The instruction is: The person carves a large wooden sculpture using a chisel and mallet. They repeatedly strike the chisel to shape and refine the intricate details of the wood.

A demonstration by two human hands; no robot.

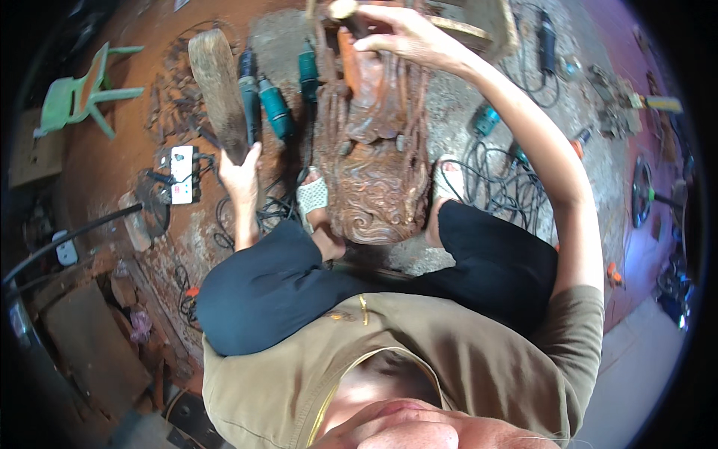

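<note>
Between my feet stands a reddish-brown wood carving (378,179) with swirling relief on its near end and a figure farther up. My left hand (239,176) is closed round the narrow dark end of a wooden mallet (215,78), a long club whose thick pale end points away from me, left of the carving. Stretched over the carving's far end, my right hand (404,34) grips a short dark tool handle (353,24) with a pale round butt. The tool's working end cannot be made out.
Teal power tools (275,108) lie between mallet and carving, another (488,120) to the right beside tangled black cables (497,179). Wood chips (168,97), a white power strip (182,174) and a green plastic chair (86,93) are at left. A wooden frame (479,30) stands beyond.
</note>
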